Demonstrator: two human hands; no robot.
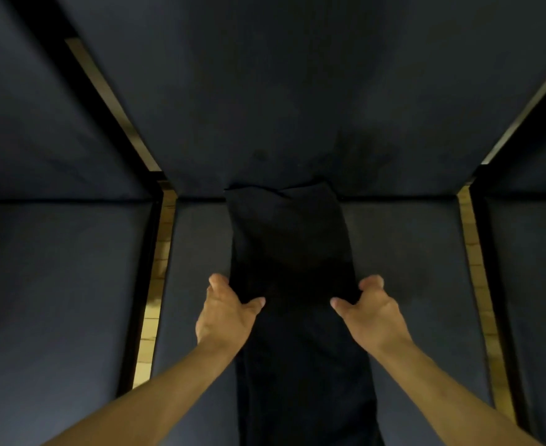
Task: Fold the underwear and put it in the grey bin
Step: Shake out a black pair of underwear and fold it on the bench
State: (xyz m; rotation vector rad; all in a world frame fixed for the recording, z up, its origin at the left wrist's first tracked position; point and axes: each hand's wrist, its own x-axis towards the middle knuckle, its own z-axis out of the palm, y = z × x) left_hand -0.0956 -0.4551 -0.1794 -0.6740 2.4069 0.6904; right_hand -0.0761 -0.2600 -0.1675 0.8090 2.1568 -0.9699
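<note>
While the black underwear [292, 252] lies as a long strip on the dark blue seat cushion [410, 268], I see its long axis running straight away from me, far end up against the backrest [297, 91], near end off the bottom of view. My left hand [225, 312] pinches its left edge, thumb on top and fingers curled under. My right hand [373, 312] grips the right edge likewise. Wooden floor [157, 284] shows between cushions.
</note>
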